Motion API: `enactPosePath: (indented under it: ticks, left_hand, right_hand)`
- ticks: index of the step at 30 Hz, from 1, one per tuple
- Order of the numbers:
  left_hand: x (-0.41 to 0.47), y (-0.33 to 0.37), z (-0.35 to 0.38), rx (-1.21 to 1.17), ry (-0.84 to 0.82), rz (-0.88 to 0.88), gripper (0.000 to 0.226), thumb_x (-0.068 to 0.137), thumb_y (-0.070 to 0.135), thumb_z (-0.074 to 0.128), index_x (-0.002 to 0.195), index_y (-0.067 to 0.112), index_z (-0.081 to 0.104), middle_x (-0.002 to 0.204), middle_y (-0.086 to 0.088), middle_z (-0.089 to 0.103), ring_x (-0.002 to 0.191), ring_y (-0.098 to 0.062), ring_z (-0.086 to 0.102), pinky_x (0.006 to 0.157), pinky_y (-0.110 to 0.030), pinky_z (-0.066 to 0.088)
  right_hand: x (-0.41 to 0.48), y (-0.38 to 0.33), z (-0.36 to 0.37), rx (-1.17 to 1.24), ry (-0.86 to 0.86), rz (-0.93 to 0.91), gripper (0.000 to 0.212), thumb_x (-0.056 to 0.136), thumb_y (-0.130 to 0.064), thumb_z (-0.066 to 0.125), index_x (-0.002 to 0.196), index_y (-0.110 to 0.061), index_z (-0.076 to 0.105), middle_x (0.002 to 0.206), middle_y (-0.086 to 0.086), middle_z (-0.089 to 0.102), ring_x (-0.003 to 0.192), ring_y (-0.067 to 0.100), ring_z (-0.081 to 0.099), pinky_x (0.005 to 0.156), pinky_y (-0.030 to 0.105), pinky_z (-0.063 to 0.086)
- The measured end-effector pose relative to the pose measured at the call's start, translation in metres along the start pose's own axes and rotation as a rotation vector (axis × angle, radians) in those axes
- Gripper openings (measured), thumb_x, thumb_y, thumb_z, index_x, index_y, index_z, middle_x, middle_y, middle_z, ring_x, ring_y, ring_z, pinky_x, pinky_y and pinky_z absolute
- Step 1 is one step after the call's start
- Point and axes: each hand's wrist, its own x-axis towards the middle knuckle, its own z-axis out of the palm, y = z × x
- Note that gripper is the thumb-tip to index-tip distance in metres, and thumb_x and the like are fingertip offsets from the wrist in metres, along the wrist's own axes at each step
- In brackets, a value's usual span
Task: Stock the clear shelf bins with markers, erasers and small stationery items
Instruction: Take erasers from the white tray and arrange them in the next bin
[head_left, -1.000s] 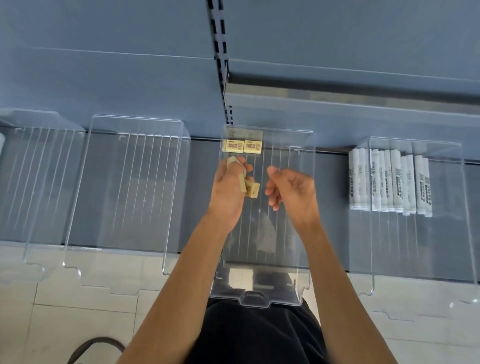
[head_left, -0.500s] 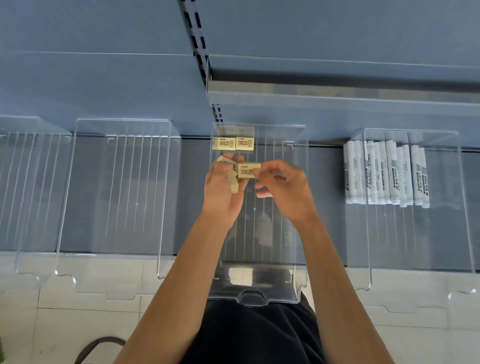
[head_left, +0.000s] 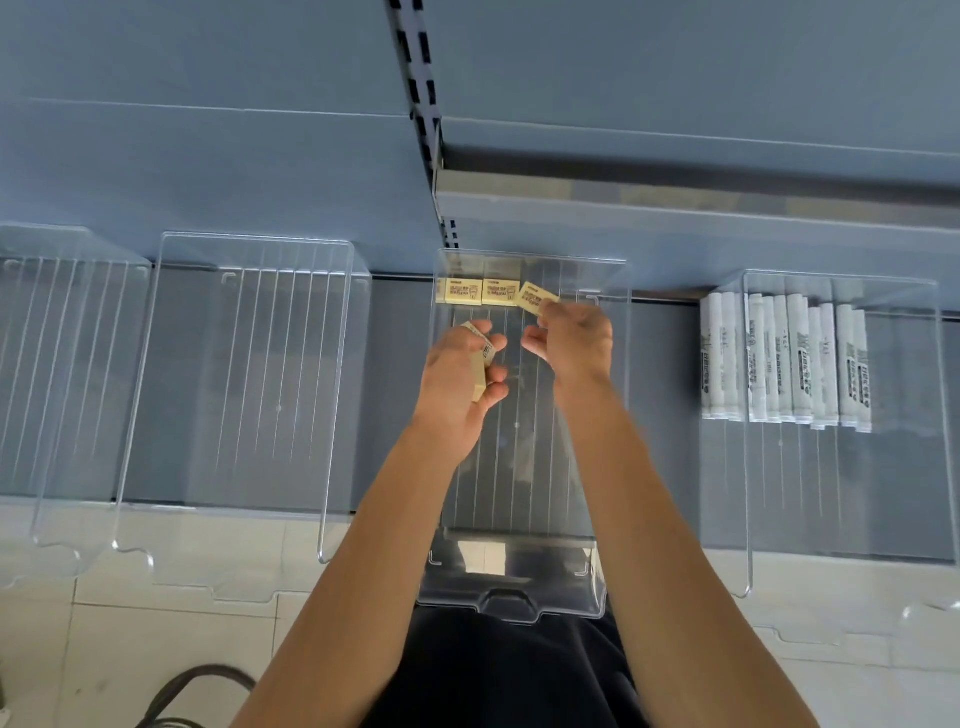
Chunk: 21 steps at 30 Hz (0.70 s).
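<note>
Eraser (head_left: 536, 300) — pinched at one corner by right hand (head_left: 571, 345), sticking out beyond the fingertips, just beside two erasers (head_left: 480, 292) at bin (head_left: 511, 605) back | likely light, firm, non-slip; take by short edges | left hand (head_left: 460, 379) curled round spare erasers (head_left: 480, 364)

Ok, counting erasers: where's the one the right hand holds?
Head view: the right hand pinches the eraser at the back of the middle bin, just right of the two placed erasers.

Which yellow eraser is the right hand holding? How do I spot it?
Find the middle clear bin, between the arms. At its back wall lie two yellow erasers side by side. The held eraser is just right of them, tilted and pinched by the right hand.
</note>
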Motion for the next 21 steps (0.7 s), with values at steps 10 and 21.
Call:
enactPosePath:
  ticks: [10,21]
  left_hand:
    - [0.000,-0.003,-0.004,-0.054,-0.038,-0.042,0.024,0.099,0.006,0.036,0.096,0.012,0.059,0.091,-0.007,0.061,0.041,-0.007,0.040,0.037,-0.018,0.033]
    - [0.006,-0.006,-0.006,-0.052,-0.046,-0.035,0.023,0.098,0.007,0.036,0.095,0.012,0.059,0.090,-0.006,0.061,0.041,-0.007,0.039,0.037,-0.018,0.032]
  right_hand:
    - [0.022,0.015,0.020,0.018,0.223,-0.091,0.011,0.094,-0.012,0.061,0.105,-0.010,0.064,0.093,0.004,0.072,0.074,0.014,0.070,0.063,0.018,0.055]
    - [0.019,0.024,0.016,-0.220,0.174,-0.293,0.039,0.086,0.005,0.047,0.059,-0.020,0.059,0.053,-0.007,0.052,0.055,0.012,0.044,0.053,0.024,0.043]
